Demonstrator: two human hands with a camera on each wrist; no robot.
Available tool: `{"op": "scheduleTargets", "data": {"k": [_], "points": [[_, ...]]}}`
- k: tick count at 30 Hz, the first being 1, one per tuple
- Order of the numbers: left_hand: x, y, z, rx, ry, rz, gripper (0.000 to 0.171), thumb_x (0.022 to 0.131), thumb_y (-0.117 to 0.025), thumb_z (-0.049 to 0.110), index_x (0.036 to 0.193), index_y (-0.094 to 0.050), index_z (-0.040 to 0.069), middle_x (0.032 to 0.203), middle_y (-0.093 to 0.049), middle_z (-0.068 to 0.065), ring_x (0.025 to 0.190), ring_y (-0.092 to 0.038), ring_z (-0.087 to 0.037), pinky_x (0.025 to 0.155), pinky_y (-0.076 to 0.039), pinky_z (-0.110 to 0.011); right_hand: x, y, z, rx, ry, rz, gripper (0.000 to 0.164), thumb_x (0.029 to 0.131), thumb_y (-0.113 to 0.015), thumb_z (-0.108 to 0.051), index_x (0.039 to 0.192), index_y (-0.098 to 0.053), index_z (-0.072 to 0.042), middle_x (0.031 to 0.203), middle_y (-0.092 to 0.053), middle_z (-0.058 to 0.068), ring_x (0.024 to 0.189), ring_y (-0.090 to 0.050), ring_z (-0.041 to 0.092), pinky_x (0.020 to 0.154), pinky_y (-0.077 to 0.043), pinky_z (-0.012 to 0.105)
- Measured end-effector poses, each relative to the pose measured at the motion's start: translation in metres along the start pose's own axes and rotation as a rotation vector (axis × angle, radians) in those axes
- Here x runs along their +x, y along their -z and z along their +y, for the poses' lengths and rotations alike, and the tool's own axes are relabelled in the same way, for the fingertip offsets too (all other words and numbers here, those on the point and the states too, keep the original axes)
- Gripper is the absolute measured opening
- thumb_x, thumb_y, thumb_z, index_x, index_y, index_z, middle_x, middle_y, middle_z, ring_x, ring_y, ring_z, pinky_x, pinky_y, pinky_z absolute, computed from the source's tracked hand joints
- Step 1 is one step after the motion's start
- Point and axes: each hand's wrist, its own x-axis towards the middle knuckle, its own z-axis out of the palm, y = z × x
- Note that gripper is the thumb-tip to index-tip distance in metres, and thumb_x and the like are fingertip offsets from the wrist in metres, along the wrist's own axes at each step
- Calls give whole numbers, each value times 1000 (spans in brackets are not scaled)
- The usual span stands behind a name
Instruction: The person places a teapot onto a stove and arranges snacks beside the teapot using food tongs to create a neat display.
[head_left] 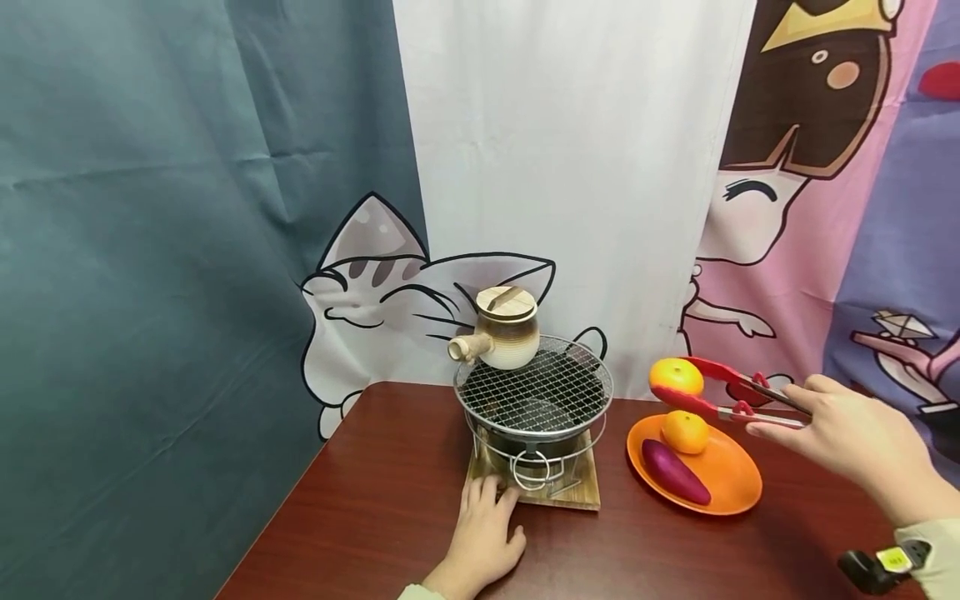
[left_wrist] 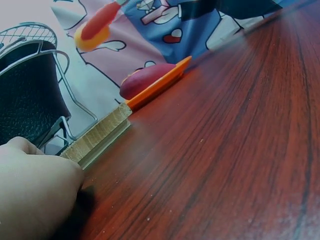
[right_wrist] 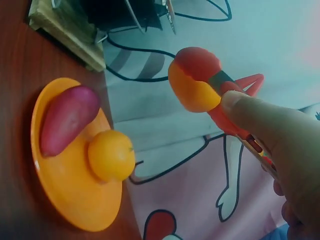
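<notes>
My right hand (head_left: 862, 429) grips red-tipped metal tongs (head_left: 750, 396) above the right side of the table. Between the tong tips an orange mandarin (head_left: 677, 377) is held in the air. Below it, an orange plate (head_left: 738, 483) carries another mandarin (head_left: 686, 432) and a purple sweet potato (head_left: 675, 472); both show closely in the right wrist view. My left hand (head_left: 480, 533) rests at the front left corner of a wooden board (head_left: 558, 498), fingers at its edge and thumb apart. On that board stands a round grill (head_left: 543, 400) with a wire mesh top.
A small brown and cream clay pot (head_left: 510, 337) with a wooden lid and a side handle sits on the back left of the mesh. The reddish-brown table (head_left: 360, 500) meets a printed cartoon curtain (head_left: 585, 167) at the back.
</notes>
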Motion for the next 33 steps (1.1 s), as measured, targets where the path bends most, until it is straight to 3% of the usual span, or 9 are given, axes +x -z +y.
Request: {"op": "scheduleTargets", "data": {"k": [4,10,15,28,33], "points": [[-1,-3,-2,-7,-5,9,42,66,-75,26,106,-66,17,112,-51,-5,108,-47,-27,99,-37,-52,8,2,-8,15,-6,4,76,73,-69,-77,113,-71,-13,84,-53,0,62,-56,27,48,-43,48],[-1,-4,-3,-13,-6,6,43,66,-75,27,106,-66,17,112,-51,-6,109,-47,-27,99,-37,-52,22,2,-17,35,-18,-29,92,74,-63,-82,123,-67,-4,99,-60,9,75,-63,39,55,-48,58],[-1,-2,-1,-1,-10,8,44,66,-76,27,107,-66,17,112,-51,-6,109,-47,-28,99,-37,-53,32,1,-27,59,8,-20,94,75,-62,-81,126,-67,-2,104,-61,13,80,-63,41,62,-50,62],[-2,-1,2,5,12,-34,46,68,-76,26,112,-66,18,114,-49,-6,114,-46,-29,101,-37,-59,59,-7,-62,112,41,-40,95,77,-60,-81,129,-66,-1,107,-62,16,87,-65,41,68,-53,59],[-2,1,3,6,15,-31,46,68,-76,26,111,-66,17,114,-50,-6,113,-46,-30,101,-37,-59,64,-13,-75,136,21,-57,97,78,-57,-82,132,-64,-1,108,-61,16,88,-64,42,63,-53,55]]}}
